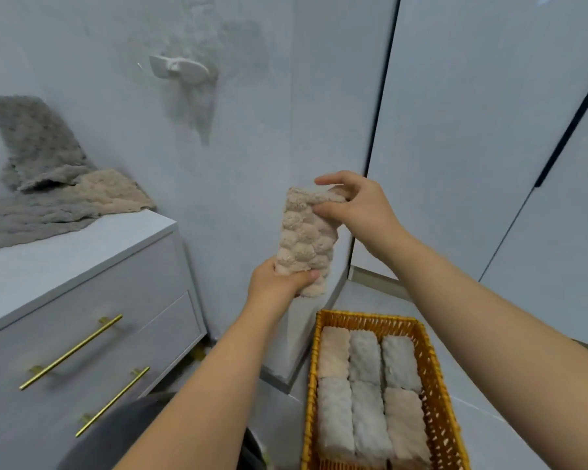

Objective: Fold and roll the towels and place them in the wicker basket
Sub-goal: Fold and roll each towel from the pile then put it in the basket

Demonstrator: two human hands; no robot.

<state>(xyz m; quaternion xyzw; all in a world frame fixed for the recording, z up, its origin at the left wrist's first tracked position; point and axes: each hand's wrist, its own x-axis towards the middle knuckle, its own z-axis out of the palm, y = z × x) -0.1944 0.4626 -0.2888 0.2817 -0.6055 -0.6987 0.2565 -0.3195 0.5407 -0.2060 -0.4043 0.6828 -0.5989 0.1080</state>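
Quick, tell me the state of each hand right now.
Left hand: closed, gripping the lower end of the rolled beige towel.
Right hand: closed, pinching the top end of the same towel.

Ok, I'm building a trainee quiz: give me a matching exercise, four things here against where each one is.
1 rolled beige towel
2 wicker basket
3 loose grey towel
4 white hook

A on the dresser top
B on the wall
C on the floor
D between left hand and right hand

Pairs: 1-D, 2-C, 3-A, 4-B
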